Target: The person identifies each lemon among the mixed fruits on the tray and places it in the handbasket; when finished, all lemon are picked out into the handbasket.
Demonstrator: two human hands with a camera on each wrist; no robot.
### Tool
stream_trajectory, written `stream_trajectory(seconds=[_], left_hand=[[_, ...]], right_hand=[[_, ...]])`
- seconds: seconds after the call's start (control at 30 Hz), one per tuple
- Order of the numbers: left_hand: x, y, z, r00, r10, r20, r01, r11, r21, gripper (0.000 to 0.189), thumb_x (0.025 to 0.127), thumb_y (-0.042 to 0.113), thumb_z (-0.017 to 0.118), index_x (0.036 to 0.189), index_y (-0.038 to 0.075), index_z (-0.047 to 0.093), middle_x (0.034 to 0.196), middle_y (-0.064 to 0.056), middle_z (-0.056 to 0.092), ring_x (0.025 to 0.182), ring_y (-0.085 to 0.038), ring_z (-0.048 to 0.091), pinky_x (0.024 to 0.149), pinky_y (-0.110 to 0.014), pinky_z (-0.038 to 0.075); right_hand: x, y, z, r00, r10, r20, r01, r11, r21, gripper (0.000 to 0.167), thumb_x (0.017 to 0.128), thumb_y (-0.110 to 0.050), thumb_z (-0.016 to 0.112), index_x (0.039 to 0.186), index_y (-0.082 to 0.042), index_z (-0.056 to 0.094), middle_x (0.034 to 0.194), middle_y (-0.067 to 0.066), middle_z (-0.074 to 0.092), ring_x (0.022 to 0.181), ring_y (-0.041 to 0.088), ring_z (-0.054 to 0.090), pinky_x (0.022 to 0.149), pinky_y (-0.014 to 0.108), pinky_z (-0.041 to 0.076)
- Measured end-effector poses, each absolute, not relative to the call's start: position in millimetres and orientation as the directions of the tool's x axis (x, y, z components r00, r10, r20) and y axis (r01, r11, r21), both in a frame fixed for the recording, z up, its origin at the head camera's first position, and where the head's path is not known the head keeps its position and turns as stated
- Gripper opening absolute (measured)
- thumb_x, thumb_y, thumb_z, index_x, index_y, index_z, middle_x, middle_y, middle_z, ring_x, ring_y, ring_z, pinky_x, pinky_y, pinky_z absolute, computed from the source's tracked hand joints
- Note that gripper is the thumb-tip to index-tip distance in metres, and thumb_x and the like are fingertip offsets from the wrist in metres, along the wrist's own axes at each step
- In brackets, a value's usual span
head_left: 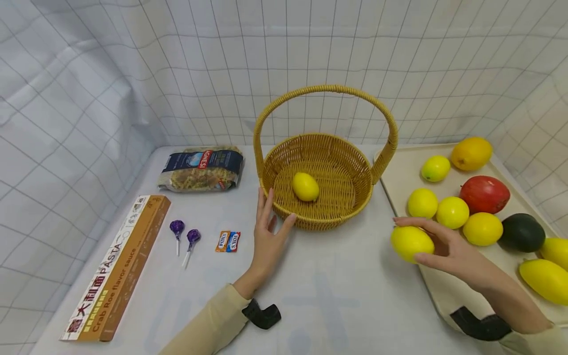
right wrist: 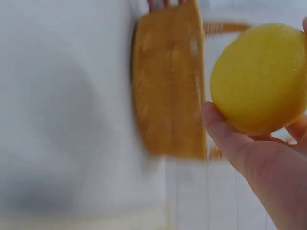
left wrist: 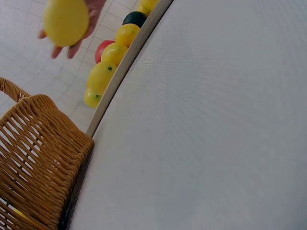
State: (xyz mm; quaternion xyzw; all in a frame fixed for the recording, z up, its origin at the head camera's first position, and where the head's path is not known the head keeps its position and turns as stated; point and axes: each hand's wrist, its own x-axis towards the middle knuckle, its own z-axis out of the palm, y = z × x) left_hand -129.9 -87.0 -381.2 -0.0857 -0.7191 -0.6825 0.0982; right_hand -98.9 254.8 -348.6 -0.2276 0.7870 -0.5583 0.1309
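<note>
My right hand (head_left: pixel 454 254) grips a lemon (head_left: pixel 410 244) between thumb and fingers, raised by the left edge of the fruit tray. That same lemon (right wrist: pixel 261 79) fills much of the right wrist view, with the thumb along its side. A wicker basket (head_left: pixel 317 223) with a tall arched handle stands at the centre back. One other lemon (head_left: pixel 305 187) lies inside it, left of the middle. My left hand (head_left: pixel 267 242) is at the basket's front left rim, fingers extended and fingertips right at the weave.
A cream tray (head_left: pixel 437 291) on the right bears several lemons, a red fruit (head_left: pixel 484 194), a dark green avocado (head_left: pixel 522 231) and other yellow fruit. To the left are a pasta bag (head_left: pixel 201 169), a long pasta box (head_left: pixel 117 268), two purple lollipops (head_left: pixel 176 227) and small candy packets (head_left: pixel 228 241).
</note>
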Motion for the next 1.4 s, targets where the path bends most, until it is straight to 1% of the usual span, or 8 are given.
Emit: stream_trajectory(seconds=[0.07,0.17,0.4,0.53,0.8,1.07,1.23,1.4], left_hand=[[-130.0,-86.5,-381.5,-0.967,-0.009,0.253,0.252,0.057,0.966,0.067,0.093,0.008,0.059,0.149,0.011,0.022,0.154,-0.005,-0.004,0.138,-0.018,0.004,0.106,-0.047,0.022],[-129.9,-85.6,-383.1,-0.969,-0.007,0.248,0.248,0.065,0.967,0.067,0.093,0.009,0.06,0.149,0.01,0.023,0.154,-0.006,-0.004,0.138,-0.018,0.005,0.106,-0.047,0.023],[-125.3,-83.6,-391.0,-0.975,0.003,0.222,0.222,0.07,0.972,0.067,0.093,0.009,0.06,0.149,0.01,0.023,0.155,-0.01,-0.002,0.139,-0.022,0.007,0.105,-0.048,0.024],[-122.9,-83.4,-392.4,-0.978,0.007,0.206,0.206,0.065,0.976,0.067,0.093,0.009,0.059,0.149,0.01,0.023,0.155,-0.008,-0.002,0.138,-0.021,0.007,0.105,-0.048,0.025],[-122.7,-83.3,-391.2,-0.977,0.014,0.211,0.211,0.065,0.975,0.066,0.093,0.01,0.059,0.149,0.011,0.023,0.155,-0.007,-0.002,0.138,-0.021,0.008,0.105,-0.048,0.024],[-124.6,-83.6,-388.5,-0.974,0.011,0.227,0.227,0.072,0.971,0.065,0.093,0.01,0.059,0.149,0.01,0.024,0.155,-0.009,-0.001,0.139,-0.023,0.009,0.105,-0.048,0.025],[-125.1,-83.8,-386.5,-0.974,0.007,0.228,0.228,0.08,0.97,0.066,0.093,0.011,0.06,0.149,0.009,0.024,0.155,-0.009,-0.001,0.139,-0.023,0.01,0.105,-0.047,0.025],[-125.8,-85.0,-384.7,-0.974,0.01,0.225,0.225,0.076,0.971,0.066,0.093,0.012,0.059,0.149,0.011,0.024,0.155,-0.008,-0.002,0.139,-0.021,0.01,0.106,-0.046,0.025]], right_hand=[[-115.5,230.4,-341.1,-0.825,-0.559,0.076,-0.223,0.199,-0.954,0.051,0.091,0.003,0.053,0.139,-0.004,0.038,0.141,0.013,0.036,0.119,0.02,0.041,0.092,0.023,0.04],[-143.0,196.6,-335.4,-0.82,-0.57,0.053,-0.197,0.195,-0.961,0.047,0.093,-0.006,0.057,0.138,-0.005,0.041,0.138,0.012,0.037,0.113,0.028,0.044,0.089,0.032,0.043],[-194.9,146.5,-343.4,-0.83,-0.54,-0.137,-0.047,0.312,-0.949,0.049,0.091,-0.029,0.062,0.134,-0.009,0.048,0.134,0.01,0.041,0.107,0.029,0.045,0.085,0.041,0.041],[-204.9,129.3,-349.9,-0.801,-0.567,-0.193,-0.073,0.412,-0.908,0.049,0.088,-0.032,0.066,0.13,-0.011,0.053,0.132,0.012,0.043,0.108,0.028,0.044,0.086,0.04,0.042],[-216.6,104.5,-363.7,-0.789,-0.584,-0.192,-0.133,0.468,-0.874,0.056,0.087,-0.032,0.068,0.133,-0.006,0.05,0.125,0.013,0.05,0.107,0.028,0.046,0.089,0.043,0.04],[-227.8,74.9,-367.8,-0.846,-0.498,-0.189,-0.174,0.593,-0.786,0.058,0.088,-0.025,0.067,0.138,-0.006,0.045,0.129,0.014,0.05,0.112,0.028,0.048,0.093,0.043,0.04],[-231.4,64.0,-363.2,-0.898,-0.421,-0.125,-0.162,0.583,-0.797,0.053,0.091,-0.01,0.061,0.139,0.0,0.041,0.132,0.022,0.046,0.117,0.034,0.047,0.094,0.043,0.041],[-225.6,73.1,-352.9,-0.901,-0.425,-0.084,-0.172,0.529,-0.831,0.05,0.094,-0.013,0.058,0.14,-0.003,0.042,0.135,0.021,0.044,0.118,0.036,0.047,0.092,0.042,0.044]])
